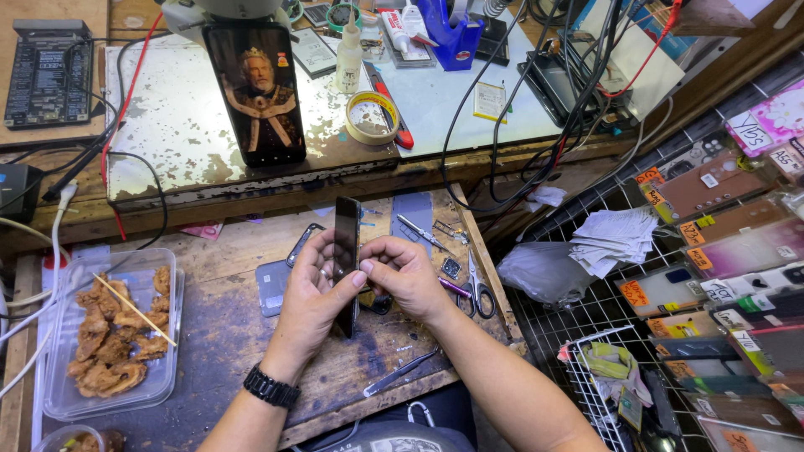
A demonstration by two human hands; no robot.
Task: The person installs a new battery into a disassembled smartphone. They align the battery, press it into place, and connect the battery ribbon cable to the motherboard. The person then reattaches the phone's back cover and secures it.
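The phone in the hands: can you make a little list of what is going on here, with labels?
held thing: slim black phone, upright, seen edge-on
left hand: wraps the phone's left side, black wristband on the wrist
right hand: grip pinches the phone's right edge
surface: worn wooden board
tools nearby: silver scissors with black handles, metal tweezers
left of the board: clear plastic tray of brown fried food
behind: second phone with lit screen, round roll of tape
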